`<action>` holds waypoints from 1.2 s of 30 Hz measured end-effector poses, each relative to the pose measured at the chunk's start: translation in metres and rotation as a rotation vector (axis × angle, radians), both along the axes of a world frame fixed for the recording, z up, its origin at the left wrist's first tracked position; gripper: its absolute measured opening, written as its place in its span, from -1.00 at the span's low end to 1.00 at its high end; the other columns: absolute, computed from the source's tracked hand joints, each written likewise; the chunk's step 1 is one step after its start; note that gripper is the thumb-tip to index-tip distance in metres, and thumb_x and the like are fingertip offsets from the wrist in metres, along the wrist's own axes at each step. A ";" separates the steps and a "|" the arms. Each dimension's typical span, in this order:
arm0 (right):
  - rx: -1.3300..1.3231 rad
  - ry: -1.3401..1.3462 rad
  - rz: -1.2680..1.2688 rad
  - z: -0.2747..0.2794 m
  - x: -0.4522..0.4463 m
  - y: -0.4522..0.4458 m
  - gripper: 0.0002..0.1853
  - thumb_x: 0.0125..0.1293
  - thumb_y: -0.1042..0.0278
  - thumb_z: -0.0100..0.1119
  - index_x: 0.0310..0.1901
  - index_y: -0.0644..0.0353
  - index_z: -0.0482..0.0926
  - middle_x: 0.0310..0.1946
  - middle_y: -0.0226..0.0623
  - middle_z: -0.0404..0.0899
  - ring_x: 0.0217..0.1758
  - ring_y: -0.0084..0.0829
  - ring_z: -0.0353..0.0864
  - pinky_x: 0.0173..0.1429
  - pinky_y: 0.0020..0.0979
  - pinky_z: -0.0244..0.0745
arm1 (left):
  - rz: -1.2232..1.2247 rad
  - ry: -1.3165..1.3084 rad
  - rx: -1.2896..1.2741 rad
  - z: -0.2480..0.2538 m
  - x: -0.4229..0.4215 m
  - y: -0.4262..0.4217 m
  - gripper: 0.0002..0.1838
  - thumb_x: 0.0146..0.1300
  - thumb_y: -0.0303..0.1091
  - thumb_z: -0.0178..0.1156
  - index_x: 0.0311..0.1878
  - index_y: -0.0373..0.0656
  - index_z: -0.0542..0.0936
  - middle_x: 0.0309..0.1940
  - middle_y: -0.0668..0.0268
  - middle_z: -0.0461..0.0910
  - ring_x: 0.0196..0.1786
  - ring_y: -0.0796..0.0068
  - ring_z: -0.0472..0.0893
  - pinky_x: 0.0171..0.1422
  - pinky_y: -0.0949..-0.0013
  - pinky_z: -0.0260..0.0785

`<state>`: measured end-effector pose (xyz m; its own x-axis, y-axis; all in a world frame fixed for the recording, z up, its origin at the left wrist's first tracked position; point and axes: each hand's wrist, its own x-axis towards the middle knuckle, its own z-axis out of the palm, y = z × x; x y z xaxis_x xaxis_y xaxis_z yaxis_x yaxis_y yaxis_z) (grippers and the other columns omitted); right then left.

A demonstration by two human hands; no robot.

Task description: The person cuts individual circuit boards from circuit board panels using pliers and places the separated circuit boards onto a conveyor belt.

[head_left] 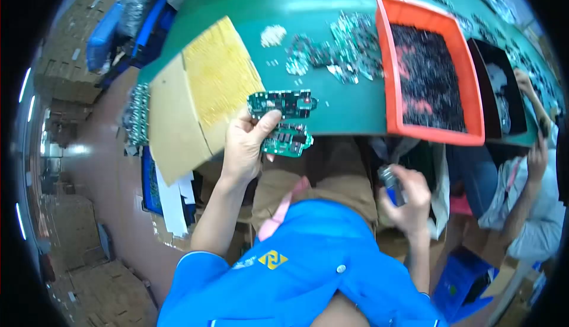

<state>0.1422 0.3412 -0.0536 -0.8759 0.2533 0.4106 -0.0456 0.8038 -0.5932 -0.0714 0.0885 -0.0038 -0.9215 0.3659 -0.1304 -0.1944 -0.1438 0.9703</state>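
My left hand (242,149) is closed on circuit boards, holding them over the front edge of the table. The upper green circuit board (283,104) lies level and shows dark components; a second circuit board (287,141) sticks out below my thumb. Lower and to the right, my right hand (412,199) is closed around a small grey and dark piece (389,180), too blurred to name. It is below the table edge, in front of my lap. On the table ahead lies a pile of loose circuit boards (349,42).
A red bin (386,78) of small black parts stands on the green table (344,111). Beside it is a black box (514,84). Yellow strips cover a cardboard sheet (172,108). Small pale parts (272,35) lie behind. A co-worker (533,202) sits at the right.
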 end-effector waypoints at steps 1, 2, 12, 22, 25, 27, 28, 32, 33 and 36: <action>-0.007 0.030 0.106 0.009 -0.019 -0.011 -0.43 -0.12 0.54 0.38 0.07 0.27 0.64 -0.08 -0.18 0.71 -0.21 -0.23 0.64 -0.02 -0.29 0.56 | 0.017 0.005 0.004 0.005 -0.009 -0.002 -0.77 0.38 -0.38 0.33 0.01 -0.28 0.60 -0.32 0.25 0.71 -0.60 0.65 0.57 -0.67 0.65 0.31; -0.019 0.057 0.171 0.012 -0.039 -0.019 -0.43 -0.13 0.55 0.37 0.07 0.28 0.64 -0.08 -0.19 0.71 -0.22 -0.25 0.64 -0.03 -0.31 0.56 | 0.049 0.045 -0.009 0.014 -0.020 -0.003 -0.78 0.36 -0.40 0.33 0.00 -0.26 0.60 -0.32 0.25 0.70 -0.58 0.65 0.57 -0.66 0.65 0.31; -0.241 0.341 0.285 0.013 -0.170 -0.039 -0.44 -0.11 0.54 0.39 0.06 0.29 0.64 -0.17 -0.21 0.70 -0.30 -0.31 0.59 -0.15 -0.37 0.54 | 0.128 0.361 -0.351 0.074 -0.243 -0.045 -0.75 0.37 -0.41 0.26 0.07 -0.24 0.63 -0.32 0.34 0.66 -0.50 0.71 0.53 -0.59 0.65 0.26; -0.141 0.188 0.193 0.002 -0.182 -0.041 -0.45 -0.13 0.50 0.46 0.04 0.25 0.67 -0.22 -0.24 0.71 -0.33 -0.31 0.58 -0.14 -0.37 0.52 | -0.289 0.512 -1.337 0.077 -0.450 0.011 -0.77 0.37 -0.47 0.19 0.03 -0.20 0.70 -0.33 0.36 0.63 -0.47 0.62 0.55 -0.56 0.53 0.36; -0.098 0.122 0.175 0.004 -0.181 -0.041 -0.44 -0.14 0.45 0.48 0.03 0.24 0.68 -0.23 -0.26 0.69 -0.33 -0.33 0.58 -0.15 -0.37 0.50 | -0.345 0.434 -1.375 0.061 -0.482 0.026 -0.70 0.35 -0.47 0.22 0.13 -0.14 0.67 -0.27 0.32 0.65 -0.43 0.59 0.58 -0.55 0.53 0.40; -0.086 0.096 0.169 0.003 -0.182 -0.042 -0.44 -0.14 0.43 0.49 0.03 0.24 0.68 -0.23 -0.27 0.69 -0.33 -0.34 0.58 -0.15 -0.37 0.50 | -0.366 0.404 -1.388 0.053 -0.493 0.026 -0.67 0.35 -0.47 0.24 0.17 -0.12 0.66 -0.25 0.31 0.65 -0.42 0.58 0.59 -0.55 0.53 0.41; -0.075 0.085 0.164 0.002 -0.182 -0.042 -0.44 -0.14 0.42 0.49 0.03 0.24 0.68 -0.23 -0.27 0.69 -0.33 -0.34 0.57 -0.15 -0.37 0.49 | -0.340 0.415 -1.328 0.051 -0.496 0.025 -0.63 0.33 -0.48 0.26 0.21 -0.12 0.63 -0.20 0.28 0.66 -0.40 0.56 0.60 -0.54 0.52 0.43; -0.039 0.051 0.161 0.002 -0.181 -0.042 -0.42 -0.15 0.38 0.50 0.04 0.23 0.68 -0.22 -0.27 0.68 -0.33 -0.34 0.57 -0.15 -0.36 0.48 | -0.249 0.441 -1.150 0.044 -0.500 0.008 -0.49 0.29 -0.50 0.32 0.32 -0.11 0.56 -0.03 0.17 0.67 -0.36 0.49 0.64 -0.50 0.52 0.47; -0.035 0.043 0.156 0.002 -0.181 -0.043 -0.42 -0.15 0.38 0.50 0.04 0.22 0.68 -0.22 -0.27 0.68 -0.33 -0.35 0.57 -0.15 -0.36 0.48 | -0.250 0.417 -1.102 0.045 -0.499 -0.001 -0.46 0.28 -0.49 0.33 0.35 -0.10 0.53 0.01 0.16 0.66 -0.34 0.49 0.64 -0.50 0.52 0.47; -0.023 0.029 0.148 0.002 -0.182 -0.043 -0.41 -0.15 0.38 0.50 0.05 0.21 0.68 -0.22 -0.27 0.68 -0.33 -0.35 0.57 -0.14 -0.35 0.48 | -0.240 0.352 -0.961 0.053 -0.499 -0.035 -0.37 0.26 -0.45 0.38 0.42 -0.08 0.47 0.14 0.12 0.62 -0.29 0.51 0.64 -0.49 0.53 0.47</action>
